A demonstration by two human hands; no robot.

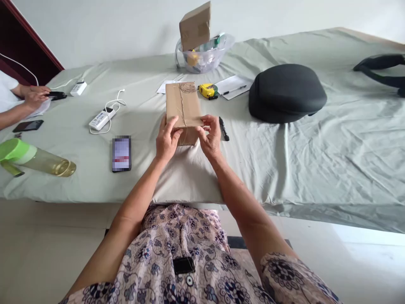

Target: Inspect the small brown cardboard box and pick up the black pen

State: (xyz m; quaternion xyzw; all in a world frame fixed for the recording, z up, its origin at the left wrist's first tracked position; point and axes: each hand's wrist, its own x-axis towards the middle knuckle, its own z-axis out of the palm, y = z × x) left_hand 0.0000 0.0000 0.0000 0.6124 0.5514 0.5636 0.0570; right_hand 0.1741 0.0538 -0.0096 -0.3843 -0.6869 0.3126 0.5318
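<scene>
A brown cardboard box (175,101) rests on the cloth-covered table in front of me. Twine (182,107) runs lengthwise over its top, with a coiled bunch of it (187,87) at the far end. My left hand (167,137) grips the box's near left corner, thumb on the front face and fingers on the top edge. At the near right corner, my right hand (209,135) is closed in a pinch on the edge of the box. Whether its fingertips also hold some twine is too small to tell. A black marker (224,128) lies just right of that hand.
Behind the box are a yellow tape measure (208,90), papers with a pen (234,86) and a clear basket (209,59) bearing another box (195,27). A black case (286,93) sits right; a phone (121,153), power strip (101,119) and bottle (41,159) lie left, near another person's hands (36,96).
</scene>
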